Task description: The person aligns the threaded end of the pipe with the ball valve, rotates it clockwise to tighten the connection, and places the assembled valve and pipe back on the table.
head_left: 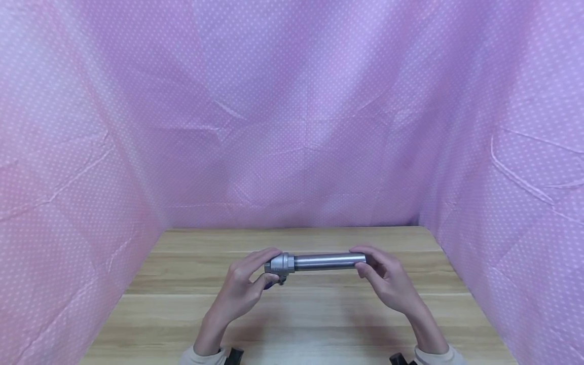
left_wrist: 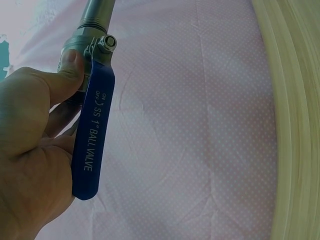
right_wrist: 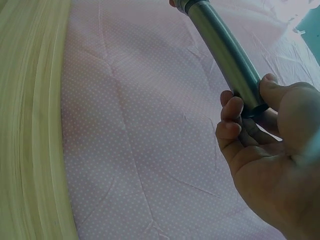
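The left hand (head_left: 241, 284) pinches one ball valve (head_left: 284, 263) at the frame's lower centre; the right hand (head_left: 390, 283), one steel pipe (head_left: 326, 261) joined to it, at its free end. From where I stand, both look heavy and rigid, the pipe slick, the valve's flats surest to grip. One blue lever (left_wrist: 92, 140), one wooden table (head_left: 301, 314).

Blue valve handle (left_wrist: 94, 134) | ON / OFF, curved mark | SS 1" BALL VALVE
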Available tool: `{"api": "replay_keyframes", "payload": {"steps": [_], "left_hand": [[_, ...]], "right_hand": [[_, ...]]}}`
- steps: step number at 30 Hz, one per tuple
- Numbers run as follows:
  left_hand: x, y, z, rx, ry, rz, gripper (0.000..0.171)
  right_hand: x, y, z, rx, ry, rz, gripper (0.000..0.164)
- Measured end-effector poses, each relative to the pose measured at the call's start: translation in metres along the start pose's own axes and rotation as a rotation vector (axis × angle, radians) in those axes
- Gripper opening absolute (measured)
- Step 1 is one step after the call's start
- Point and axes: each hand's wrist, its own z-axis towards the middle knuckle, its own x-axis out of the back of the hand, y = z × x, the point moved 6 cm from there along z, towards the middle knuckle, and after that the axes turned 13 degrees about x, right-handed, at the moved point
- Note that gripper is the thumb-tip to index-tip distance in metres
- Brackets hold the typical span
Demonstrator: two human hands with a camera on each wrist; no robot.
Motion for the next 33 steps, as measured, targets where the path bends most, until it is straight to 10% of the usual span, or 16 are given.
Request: {"api": "replay_keyframes", "payload": {"steps": [13, 33], "left_hand": [[0.0011, 0.0006, 0.0000, 0.004, 0.008, 0.000, 0.064], [0.0009, 0.0008, -0.0006, 0.006, 0.000, 0.013, 0.065]], "right_hand": [[-0.0027, -0.0030, 0.0035, 0.071, 0.012, 0.185, 0.052], [0.0001, -0.0010, 0.0004, -0.004, 0.007, 0.047, 0.042]]}}
